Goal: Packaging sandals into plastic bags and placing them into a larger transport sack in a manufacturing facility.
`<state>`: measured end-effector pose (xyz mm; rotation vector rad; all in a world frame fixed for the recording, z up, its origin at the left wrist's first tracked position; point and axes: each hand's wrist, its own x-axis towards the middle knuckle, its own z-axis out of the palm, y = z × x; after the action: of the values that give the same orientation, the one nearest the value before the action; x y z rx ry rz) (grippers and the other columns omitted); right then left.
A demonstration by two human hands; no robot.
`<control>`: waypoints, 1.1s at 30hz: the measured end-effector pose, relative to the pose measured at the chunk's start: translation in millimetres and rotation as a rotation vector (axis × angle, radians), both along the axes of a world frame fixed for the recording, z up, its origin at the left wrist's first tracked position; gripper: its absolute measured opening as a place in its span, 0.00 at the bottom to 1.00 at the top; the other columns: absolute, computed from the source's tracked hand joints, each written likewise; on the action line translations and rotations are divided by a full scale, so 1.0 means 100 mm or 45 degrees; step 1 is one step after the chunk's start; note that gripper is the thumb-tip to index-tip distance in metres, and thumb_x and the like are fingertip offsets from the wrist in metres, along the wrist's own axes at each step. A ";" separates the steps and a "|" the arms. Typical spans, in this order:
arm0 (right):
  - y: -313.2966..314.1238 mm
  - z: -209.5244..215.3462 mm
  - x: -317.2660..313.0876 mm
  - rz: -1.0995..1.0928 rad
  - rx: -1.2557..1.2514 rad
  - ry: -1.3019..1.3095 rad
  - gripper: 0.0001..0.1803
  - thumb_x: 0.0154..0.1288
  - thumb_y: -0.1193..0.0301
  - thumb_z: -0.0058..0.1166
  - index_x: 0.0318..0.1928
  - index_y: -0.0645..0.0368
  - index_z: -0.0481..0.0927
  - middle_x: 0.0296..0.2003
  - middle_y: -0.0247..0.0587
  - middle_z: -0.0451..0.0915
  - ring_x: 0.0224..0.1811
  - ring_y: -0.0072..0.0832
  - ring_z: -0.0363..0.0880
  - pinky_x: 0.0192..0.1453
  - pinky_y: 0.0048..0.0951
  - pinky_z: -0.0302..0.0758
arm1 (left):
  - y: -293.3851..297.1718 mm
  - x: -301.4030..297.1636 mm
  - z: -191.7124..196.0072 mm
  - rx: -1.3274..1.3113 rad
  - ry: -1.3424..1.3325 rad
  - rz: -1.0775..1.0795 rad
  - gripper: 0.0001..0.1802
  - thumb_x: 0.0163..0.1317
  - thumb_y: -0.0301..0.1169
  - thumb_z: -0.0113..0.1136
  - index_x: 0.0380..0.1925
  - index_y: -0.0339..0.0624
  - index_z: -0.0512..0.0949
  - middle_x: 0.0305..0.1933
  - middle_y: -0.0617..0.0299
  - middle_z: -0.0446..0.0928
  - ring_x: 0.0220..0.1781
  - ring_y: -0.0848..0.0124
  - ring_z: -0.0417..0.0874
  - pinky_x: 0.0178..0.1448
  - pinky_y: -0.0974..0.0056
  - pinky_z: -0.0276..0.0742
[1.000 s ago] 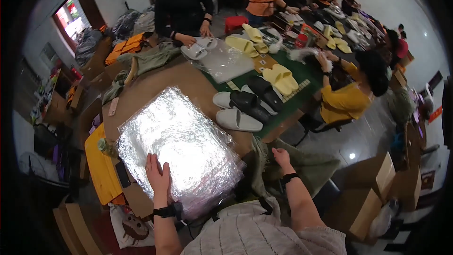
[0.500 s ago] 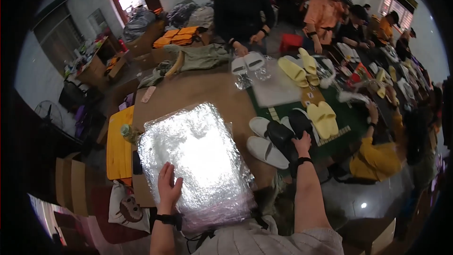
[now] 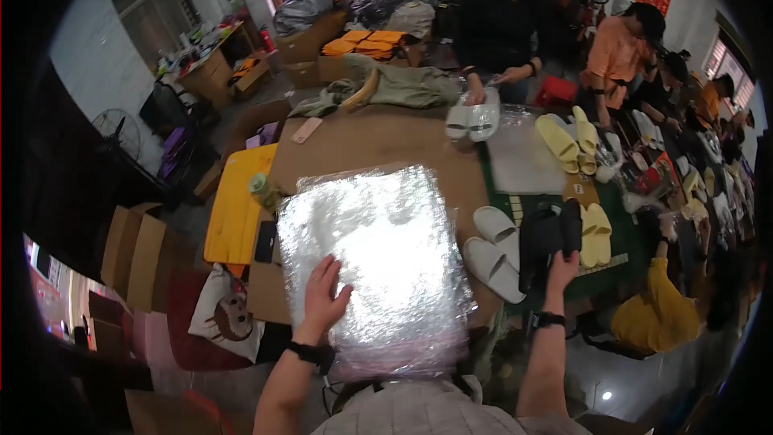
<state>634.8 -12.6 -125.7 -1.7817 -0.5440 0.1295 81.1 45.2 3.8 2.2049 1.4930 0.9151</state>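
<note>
My left hand [image 3: 324,296] rests with fingers extended on a stack of shiny clear plastic bags [image 3: 378,225]. My right hand [image 3: 561,270] is closed on a pair of black slippers [image 3: 541,238], smeared by motion and tilted up on edge; its fingertips are partly hidden behind them. Just left of these, a pair of white slippers [image 3: 493,266] lies at the table's right edge. A yellow pair [image 3: 596,234] lies to the right of the black ones, on a green mat [image 3: 503,181].
Across the table a person [image 3: 499,32] handles white slippers [image 3: 473,117] in clear plastic. More yellow slippers [image 3: 557,141] lie at the far right. A phone [image 3: 307,130], a bottle [image 3: 262,189] and a yellow pile [image 3: 240,209] border the left side. A person in a yellow sleeve [image 3: 656,306] works on my right.
My right hand has picked up the black slippers from beside the white ones and tilted them up. My left hand stays on the bags. The view has turned left, and the person opposite has shifted the white slippers.
</note>
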 end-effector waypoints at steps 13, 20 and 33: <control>-0.17 2.35 -2.84 0.826 -0.330 -0.007 0.13 0.50 0.75 0.58 0.37 0.68 0.77 0.31 0.45 0.78 0.31 0.26 0.79 0.35 0.28 0.75 | 0.00 -0.16 -0.17 0.016 -0.063 -0.030 0.30 0.56 0.40 0.64 0.54 0.31 0.73 0.64 0.41 0.68 0.66 0.45 0.67 0.69 0.52 0.63; 0.01 1.63 -3.67 0.945 -0.232 -0.215 0.34 0.48 0.57 0.72 0.48 0.67 0.72 0.39 0.46 0.71 0.35 0.33 0.75 0.41 0.32 0.75 | 0.02 -0.18 -0.12 0.006 -0.086 -0.062 0.30 0.50 0.31 0.62 0.56 0.35 0.71 0.61 0.41 0.69 0.63 0.44 0.68 0.68 0.51 0.64; 0.16 1.35 -3.58 1.014 -0.610 -0.719 0.32 0.52 0.45 0.64 0.37 0.65 0.79 0.40 0.56 0.74 0.40 0.49 0.78 0.44 0.44 0.76 | -0.07 -0.22 -0.07 0.070 -0.154 -0.098 0.29 0.48 0.30 0.61 0.54 0.33 0.72 0.59 0.40 0.69 0.59 0.43 0.70 0.63 0.50 0.68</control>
<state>277.3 3.0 9.5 -1.9551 -1.7372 0.3278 59.5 38.5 -3.0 2.1865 1.3347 1.0560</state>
